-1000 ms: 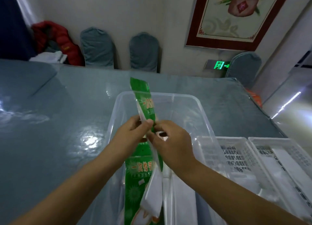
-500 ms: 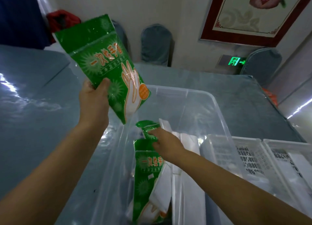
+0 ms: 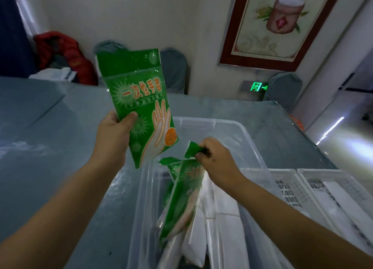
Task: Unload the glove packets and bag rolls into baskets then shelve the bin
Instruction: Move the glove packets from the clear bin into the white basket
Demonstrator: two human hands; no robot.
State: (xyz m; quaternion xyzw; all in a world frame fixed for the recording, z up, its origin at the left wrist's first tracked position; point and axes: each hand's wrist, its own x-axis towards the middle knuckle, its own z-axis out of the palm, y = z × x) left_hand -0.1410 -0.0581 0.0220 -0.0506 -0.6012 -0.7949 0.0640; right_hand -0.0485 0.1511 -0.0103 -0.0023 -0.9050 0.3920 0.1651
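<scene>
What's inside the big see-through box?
The clear bin holds green glove packets, one pinched by the right hand, beside white bag rolls. Whatever lies underneath them is hidden.

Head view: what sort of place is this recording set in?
Probably a banquet or function room: covered chairs line the wall, a large cloth-covered table fills the floor, and a framed picture hangs above a lit exit sign.

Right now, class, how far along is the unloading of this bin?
Early. Done: the white baskets seem to hold some white items, though that is unclear. In hand: the left hand holds one green glove packet aloft; the right hand pinches a second packet in the clear bin. Left: white bag rolls remain inside, and the bin is unshelved.
</scene>
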